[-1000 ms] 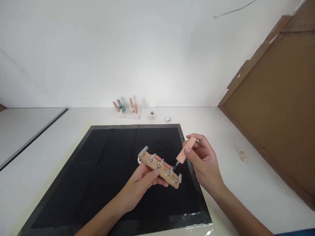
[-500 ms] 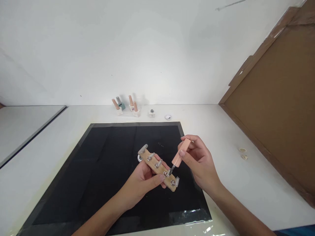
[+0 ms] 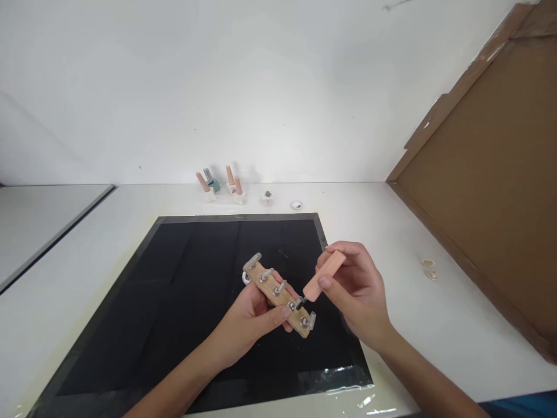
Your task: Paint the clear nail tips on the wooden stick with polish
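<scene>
My left hand (image 3: 255,316) is closed around a wooden nail tip stand (image 3: 270,288), held tilted above the black mat. Several clear false nails stick up from metal knobs along it, including a nail at the upper end (image 3: 252,261) and another at the lower right end (image 3: 312,321). Between thumb and fingers, my right hand (image 3: 357,293) grips a nail polish brush by its peach cap (image 3: 324,276). The dark bristles are at the false nail (image 3: 298,302) second from the lower end, seemingly touching it. Part of the stand's underside is hidden by my left fingers.
A black mat (image 3: 195,273) is taped to the white table. Behind it stand several nail polish bottles (image 3: 238,194), an uncapped bottle (image 3: 267,199) and a small white dish (image 3: 296,205). Two small round pieces (image 3: 429,269) lie at right, before a cardboard panel (image 3: 483,174).
The brush cap has tilted lower and shifted slightly right, with its bristles still at the same false nail. My left hand and the stand have barely moved.
</scene>
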Available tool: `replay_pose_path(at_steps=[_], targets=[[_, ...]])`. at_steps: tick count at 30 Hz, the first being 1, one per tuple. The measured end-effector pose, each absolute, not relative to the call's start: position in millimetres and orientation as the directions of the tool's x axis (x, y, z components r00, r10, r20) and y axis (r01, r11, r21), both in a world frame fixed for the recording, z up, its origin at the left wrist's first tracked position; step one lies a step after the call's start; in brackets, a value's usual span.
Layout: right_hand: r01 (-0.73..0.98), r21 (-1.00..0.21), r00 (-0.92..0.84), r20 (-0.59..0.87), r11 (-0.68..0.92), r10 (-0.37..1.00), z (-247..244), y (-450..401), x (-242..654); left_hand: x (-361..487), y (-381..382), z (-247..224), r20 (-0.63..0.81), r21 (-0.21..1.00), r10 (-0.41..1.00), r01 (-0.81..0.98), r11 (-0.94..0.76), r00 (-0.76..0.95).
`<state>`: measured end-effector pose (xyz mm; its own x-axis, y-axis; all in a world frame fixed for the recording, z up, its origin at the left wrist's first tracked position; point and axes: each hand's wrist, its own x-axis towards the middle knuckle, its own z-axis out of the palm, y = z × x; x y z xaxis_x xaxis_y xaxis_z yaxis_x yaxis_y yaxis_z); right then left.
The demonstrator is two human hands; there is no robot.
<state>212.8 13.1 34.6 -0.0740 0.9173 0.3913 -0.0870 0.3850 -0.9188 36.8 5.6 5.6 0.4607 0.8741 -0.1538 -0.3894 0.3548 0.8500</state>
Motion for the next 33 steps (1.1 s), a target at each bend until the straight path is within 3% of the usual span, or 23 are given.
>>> replay_pose_path(at_steps=[6, 11, 17, 22, 27, 33], targets=[[-0.035, -0.914, 0.008, 0.403, 0.403, 0.915, 35.7, 14.1, 212.0, 36.6, 6.1, 6.2, -0.165, 0.851, 0.872, -0.38, 0.362, 0.46], [-0.086, -0.921, -0.094, 0.388, 0.381, 0.917, 35.4, 14.0, 211.9, 36.5, 6.1, 6.2, -0.153, 0.852, 0.871, -0.384, 0.356, 0.467], [-0.08, -0.918, 0.007, 0.388, 0.387, 0.922, 32.1, 17.1, 211.4, 36.4, 5.7, 6.6, -0.155, 0.854, 0.877, -0.385, 0.351, 0.455], [-0.116, -0.921, -0.088, 0.383, 0.372, 0.92, 31.5, 16.5, 210.2, 36.4, 6.6, 6.7, -0.137, 0.851, 0.874, -0.396, 0.344, 0.466], [-0.09, -0.921, -0.003, 0.38, 0.378, 0.925, 32.9, 17.5, 208.5, 36.1, 6.8, 5.6, -0.141, 0.856, 0.881, -0.392, 0.338, 0.451], [-0.098, -0.937, -0.072, 0.343, 0.335, 0.937, 31.4, 18.1, 208.1, 37.5, 6.2, 5.4, -0.118, 0.863, 0.878, -0.39, 0.321, 0.464]])
